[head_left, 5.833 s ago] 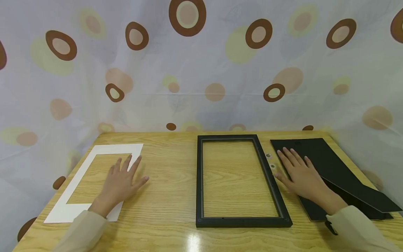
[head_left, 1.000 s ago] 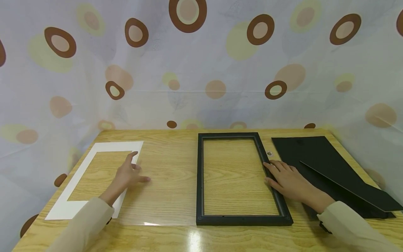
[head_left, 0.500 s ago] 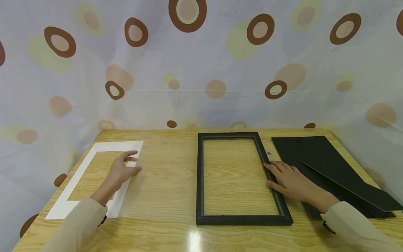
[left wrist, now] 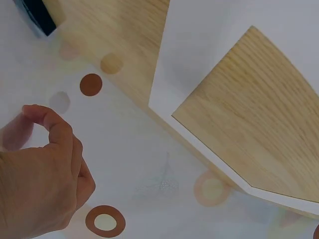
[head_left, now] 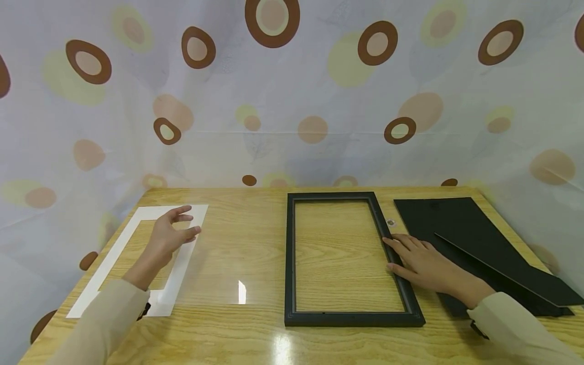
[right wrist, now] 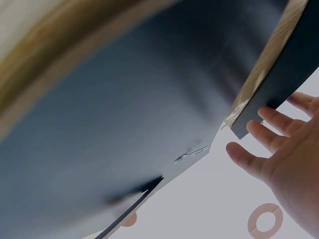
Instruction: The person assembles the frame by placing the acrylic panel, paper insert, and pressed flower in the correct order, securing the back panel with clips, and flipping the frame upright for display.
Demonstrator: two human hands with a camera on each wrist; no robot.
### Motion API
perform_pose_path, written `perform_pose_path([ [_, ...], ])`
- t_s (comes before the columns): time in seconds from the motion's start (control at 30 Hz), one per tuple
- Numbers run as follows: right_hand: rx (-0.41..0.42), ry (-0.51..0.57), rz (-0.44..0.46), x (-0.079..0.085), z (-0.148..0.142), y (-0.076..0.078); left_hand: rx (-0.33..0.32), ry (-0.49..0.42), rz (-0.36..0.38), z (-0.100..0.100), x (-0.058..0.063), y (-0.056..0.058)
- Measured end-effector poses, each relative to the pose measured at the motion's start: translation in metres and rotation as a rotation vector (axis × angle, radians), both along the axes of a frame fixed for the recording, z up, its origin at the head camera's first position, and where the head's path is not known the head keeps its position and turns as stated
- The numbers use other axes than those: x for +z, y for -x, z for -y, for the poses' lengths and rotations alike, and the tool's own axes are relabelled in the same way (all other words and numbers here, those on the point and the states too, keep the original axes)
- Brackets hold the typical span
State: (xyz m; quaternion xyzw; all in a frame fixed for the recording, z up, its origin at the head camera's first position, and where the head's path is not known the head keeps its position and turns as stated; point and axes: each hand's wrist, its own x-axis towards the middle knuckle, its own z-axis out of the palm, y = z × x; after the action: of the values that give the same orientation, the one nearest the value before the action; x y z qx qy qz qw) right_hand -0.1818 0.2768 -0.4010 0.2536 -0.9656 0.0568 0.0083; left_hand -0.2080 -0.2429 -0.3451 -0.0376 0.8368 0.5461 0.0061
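Pinching a transparent rectangular sheet (head_left: 234,253) by its left edge, the nearer left hand (head_left: 160,238) holds it left of the black rectangular frame (head_left: 290,263), whose long axis runs away from the person; the right hand (head_left: 422,263), fingers extended, rests on the frame's right side.

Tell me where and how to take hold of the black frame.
Grip the black frame by its right bar, coming from the right with the right hand, whose fingers lie over that bar. The frame lies flat and the bar is narrow, with tabletop showing through the middle, so fingers could likely curl round the inner edge.
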Motion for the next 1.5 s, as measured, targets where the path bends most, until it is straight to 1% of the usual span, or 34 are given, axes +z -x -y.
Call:
perform_pose_path([
  [0.17,0.007,-0.004,0.002,0.001,0.0,0.0,0.015,-0.041,-0.005,-0.005,0.011,0.001],
  [0.27,0.007,-0.005,0.002,0.001,0.001,0.0,0.012,-0.077,0.003,-0.011,0.017,0.001],
  [0.33,0.003,-0.006,0.0,0.001,0.001,0.0,0.007,-0.11,0.013,-0.016,0.02,0.001],
  [0.43,0.003,-0.006,-0.004,-0.001,0.002,0.001,-0.006,-0.15,0.032,-0.025,0.02,0.001],
  [0.6,0.004,-0.017,-0.007,-0.002,0.002,0.001,-0.019,-0.189,0.054,-0.043,0.014,0.002],
  [0.8,0.003,-0.021,-0.022,-0.003,0.002,0.002,0.011,-0.247,0.074,-0.069,0.002,0.005],
  [0.87,0.004,-0.023,-0.028,-0.002,0.002,0.001,0.011,-0.254,0.076,-0.078,-0.003,0.006],
  [1.1,0.002,-0.028,-0.029,-0.001,0.002,0.0,0.016,-0.334,0.088,-0.112,-0.016,0.008],
  [1.37,-0.009,-0.03,-0.011,0.0,0.002,0.0,-0.001,-0.378,0.105,-0.146,-0.03,0.008],
  [1.5,-0.01,-0.029,-0.006,0.001,0.002,-0.001,-0.023,-0.382,0.105,-0.161,-0.034,0.007],
])
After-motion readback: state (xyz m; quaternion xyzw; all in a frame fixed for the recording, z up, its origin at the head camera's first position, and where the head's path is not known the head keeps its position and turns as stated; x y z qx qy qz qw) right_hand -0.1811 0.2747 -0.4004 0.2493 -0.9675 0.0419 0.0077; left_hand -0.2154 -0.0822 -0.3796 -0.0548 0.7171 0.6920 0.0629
